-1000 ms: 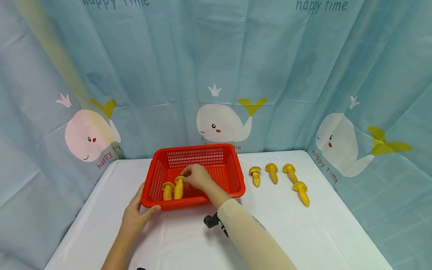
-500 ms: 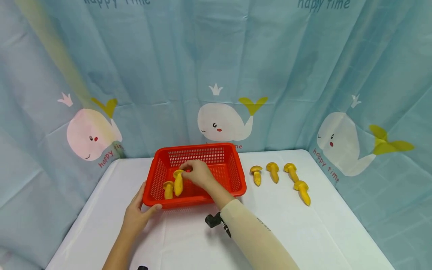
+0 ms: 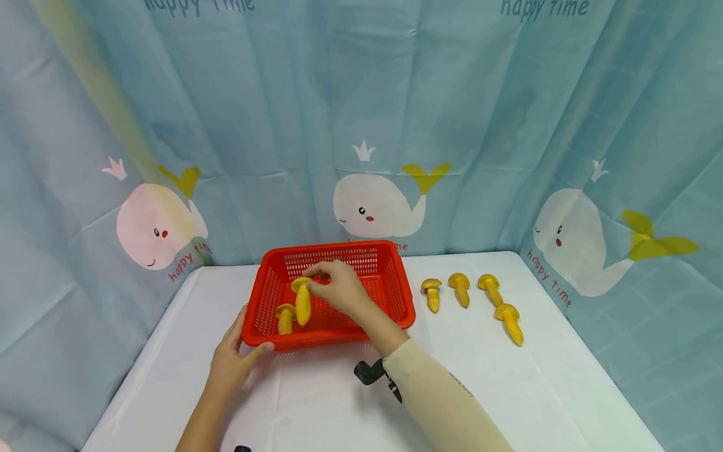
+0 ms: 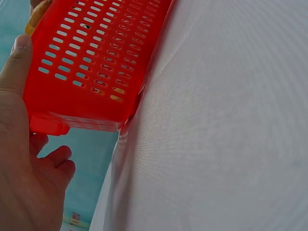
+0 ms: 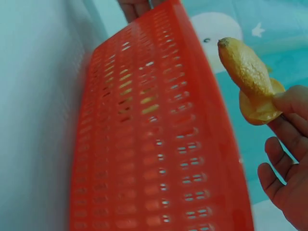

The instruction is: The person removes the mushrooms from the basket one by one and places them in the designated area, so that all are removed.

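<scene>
A red plastic basket [image 3: 333, 342] with slotted walls stands on the table. My left hand [image 3: 231, 364] grips its near left corner, the thumb along the front rim and the fingers round the left side. My right hand [image 3: 341, 289] pinches a yellow mushroom [image 3: 303, 306] by its cap, between thumb and forefinger. In the right wrist view this mushroom [image 5: 248, 72] is raised above the rim, stem pointing away from the hand. Another yellow mushroom [image 3: 285, 320] lies inside the basket at the front left. The basket's floor below the right hand is partly hidden.
Right of the basket, several yellow mushrooms lie on the white tablecloth, including one mushroom [image 3: 432, 296] nearest the basket and one mushroom [image 3: 510, 323] farthest right. A blue curtain [image 3: 271, 125] with whale prints surrounds the table's back and sides.
My right hand has lifted the pinched mushroom from beside the other one in the basket, rising slightly. The left hand stays at the basket corner. The whole view has shifted a little.
</scene>
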Tool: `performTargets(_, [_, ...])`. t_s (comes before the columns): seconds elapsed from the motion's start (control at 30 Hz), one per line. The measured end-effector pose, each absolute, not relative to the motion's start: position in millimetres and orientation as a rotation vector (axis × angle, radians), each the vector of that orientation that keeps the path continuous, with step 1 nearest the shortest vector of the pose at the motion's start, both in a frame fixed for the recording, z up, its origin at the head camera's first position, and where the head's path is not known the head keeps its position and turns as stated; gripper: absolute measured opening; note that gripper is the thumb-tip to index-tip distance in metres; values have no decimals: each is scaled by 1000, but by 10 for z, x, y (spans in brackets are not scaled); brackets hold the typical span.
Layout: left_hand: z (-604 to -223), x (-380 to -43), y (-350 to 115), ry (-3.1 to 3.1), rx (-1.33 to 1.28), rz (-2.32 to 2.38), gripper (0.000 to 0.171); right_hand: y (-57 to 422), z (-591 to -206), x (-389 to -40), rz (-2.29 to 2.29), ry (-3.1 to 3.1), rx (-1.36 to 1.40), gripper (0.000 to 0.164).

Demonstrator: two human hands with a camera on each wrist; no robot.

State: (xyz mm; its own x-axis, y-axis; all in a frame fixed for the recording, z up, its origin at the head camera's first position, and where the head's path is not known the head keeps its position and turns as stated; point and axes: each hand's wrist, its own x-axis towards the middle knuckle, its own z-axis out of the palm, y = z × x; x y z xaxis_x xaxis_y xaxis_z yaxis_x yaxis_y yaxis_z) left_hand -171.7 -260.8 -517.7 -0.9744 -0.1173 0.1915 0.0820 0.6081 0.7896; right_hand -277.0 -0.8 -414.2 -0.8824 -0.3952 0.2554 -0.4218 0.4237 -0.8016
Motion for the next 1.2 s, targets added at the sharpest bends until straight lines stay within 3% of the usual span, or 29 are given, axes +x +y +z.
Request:
performTargets(0.5, [-5164,-1688,-2616,-2594,16,-1288,103,425,-3917,-2514,1476,-2523,812,20])
performTargets(1.2, [-5173,-1703,-2619,-2586,-8,-1311,103,1183,-4008,-2251,1389,-2449,744,23])
